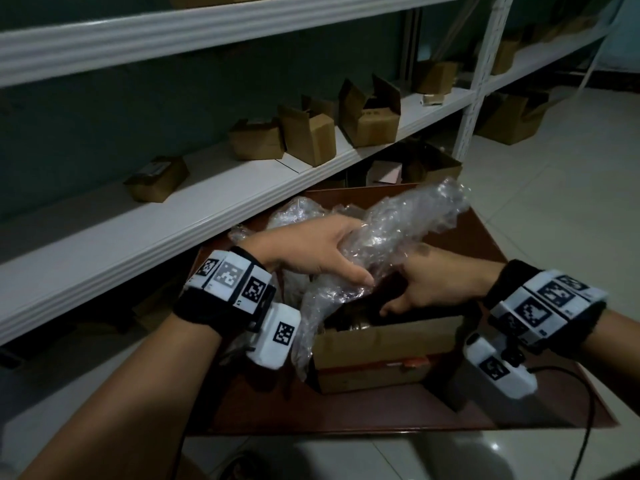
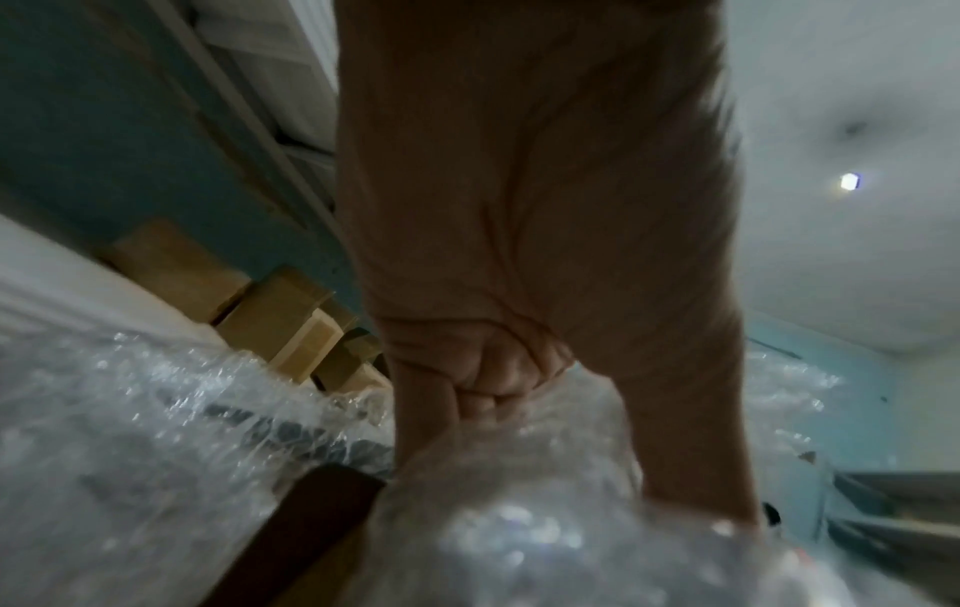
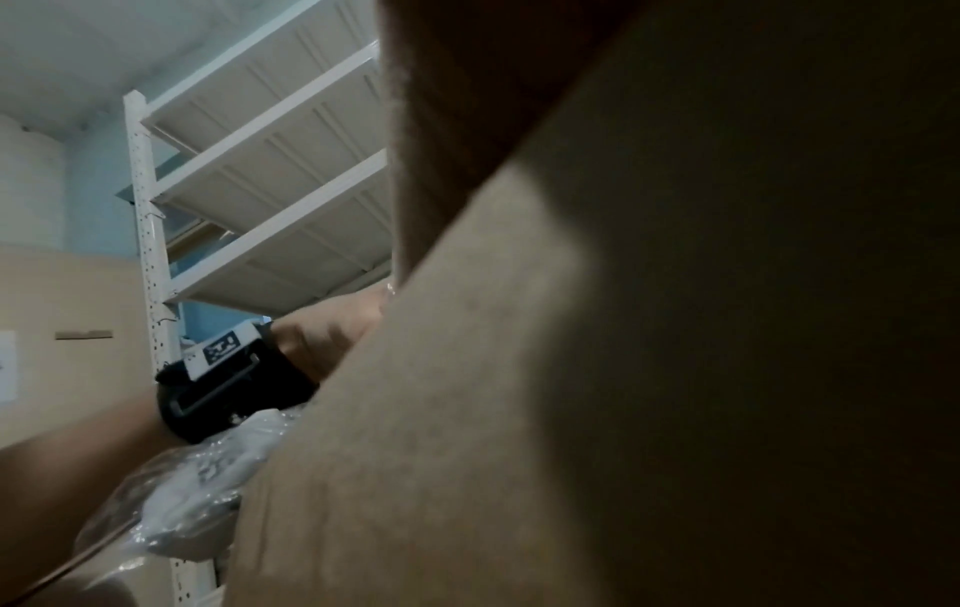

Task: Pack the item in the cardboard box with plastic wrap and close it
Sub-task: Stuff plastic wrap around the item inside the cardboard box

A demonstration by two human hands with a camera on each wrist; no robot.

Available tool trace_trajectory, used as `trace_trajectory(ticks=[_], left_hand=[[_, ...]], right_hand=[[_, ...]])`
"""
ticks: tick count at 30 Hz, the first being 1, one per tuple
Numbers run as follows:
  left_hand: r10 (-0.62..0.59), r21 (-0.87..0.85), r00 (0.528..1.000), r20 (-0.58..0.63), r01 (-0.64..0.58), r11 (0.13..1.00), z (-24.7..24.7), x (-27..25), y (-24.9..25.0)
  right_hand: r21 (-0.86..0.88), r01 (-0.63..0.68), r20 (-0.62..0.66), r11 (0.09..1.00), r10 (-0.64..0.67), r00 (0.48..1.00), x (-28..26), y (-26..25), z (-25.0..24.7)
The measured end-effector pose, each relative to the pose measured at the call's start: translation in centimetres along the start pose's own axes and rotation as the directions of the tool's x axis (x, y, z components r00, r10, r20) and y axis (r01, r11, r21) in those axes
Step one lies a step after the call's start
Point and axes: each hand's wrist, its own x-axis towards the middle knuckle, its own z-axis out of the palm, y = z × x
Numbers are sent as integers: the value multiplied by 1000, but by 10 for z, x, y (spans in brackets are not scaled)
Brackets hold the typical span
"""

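Low in the frame, the open cardboard box sits with something inside it while the left hand curls round bubble wrap and the right hand pinches it, probably to feed it in.

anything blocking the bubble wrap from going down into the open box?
Partly. The right hand reaches into the cardboard box opening, right under the bubble wrap that the left hand grips. Something metallic shows inside the box; too dark to identify. The near wall stands upright, no flap over the opening.
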Motion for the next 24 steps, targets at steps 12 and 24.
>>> trace_trajectory(ticks=[12, 24], left_hand=[[-76, 507, 994, 80, 25, 862, 30, 17, -3], [-248, 574, 938, 243, 67, 816, 62, 25, -16]], right_hand=[[10, -194, 361, 981, 178, 915, -10, 28, -2], [275, -264, 105, 924, 244, 964, -7, 28, -33]])
